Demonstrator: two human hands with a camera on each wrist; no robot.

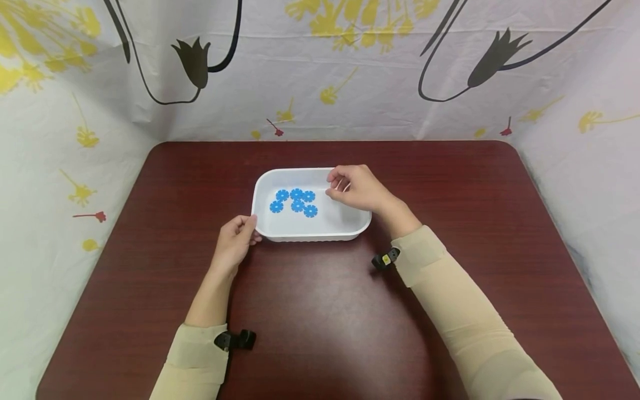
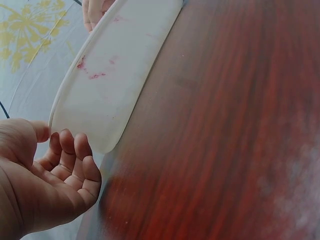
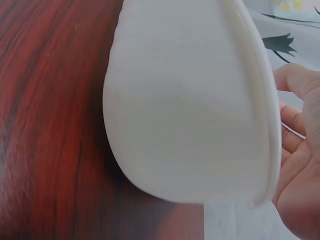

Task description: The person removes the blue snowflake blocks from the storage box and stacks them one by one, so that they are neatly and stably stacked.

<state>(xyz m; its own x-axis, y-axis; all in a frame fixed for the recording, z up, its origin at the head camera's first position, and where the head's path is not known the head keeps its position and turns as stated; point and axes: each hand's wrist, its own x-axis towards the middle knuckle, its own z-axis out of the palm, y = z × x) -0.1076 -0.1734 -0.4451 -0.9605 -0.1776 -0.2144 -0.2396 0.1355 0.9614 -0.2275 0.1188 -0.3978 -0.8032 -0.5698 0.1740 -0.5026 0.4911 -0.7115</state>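
Observation:
A white plastic tray (image 1: 334,223) lies on the table, with several blue notched plastic discs (image 1: 296,194) flat in its left and middle part. At the tray's near left corner my left hand (image 1: 235,240) pinches the rim. In the left wrist view, the left hand (image 2: 55,175) has its thumb at the rim and its fingers curled at the outer wall. Over the tray's right part hovers my right hand (image 1: 361,188), fingers loosely bent, with no thing visible in it. Part of the right hand (image 3: 302,150) is hidden behind the tray wall in the right wrist view.
The dark red wooden table (image 1: 330,311) has rounded far corners. A white cloth (image 1: 380,111) with yellow, red and dark plant prints hangs behind it and at both sides. A black strap device (image 1: 385,259) sits at the right cuff, and another black device (image 1: 235,339) at the left cuff.

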